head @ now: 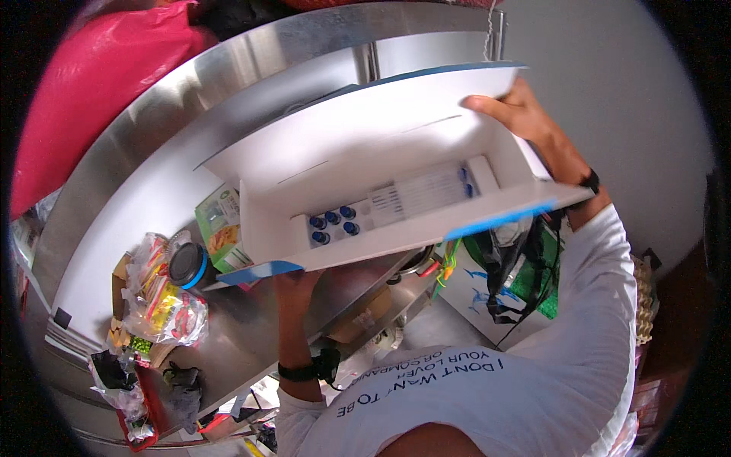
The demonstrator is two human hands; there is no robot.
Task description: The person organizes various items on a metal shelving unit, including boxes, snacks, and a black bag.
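Note:
Both hands hold up a long white cardboard box [365, 143] with blue outer flaps, its top open towards me. My right hand [517, 111] grips the far right corner, thumb on the inside of the raised flap. My left hand [297, 280] is at the near side of the box, low on the left; its fingers are mostly hidden by the near flap. On the bottom of the box lie several small blue-capped vials [334, 223] at the left of a white insert, and a clear plastic pack [422, 191] with more blue parts at the right.
Behind and below the box is a stainless steel shelf [240, 337]. On it, to the left, are a dark jar [188, 265], a green carton [220, 220], plastic food packets [165, 308] and a red tray [145, 405]. Dark bags [502, 274] hang lower right. A pink sack [103, 85] lies upper left.

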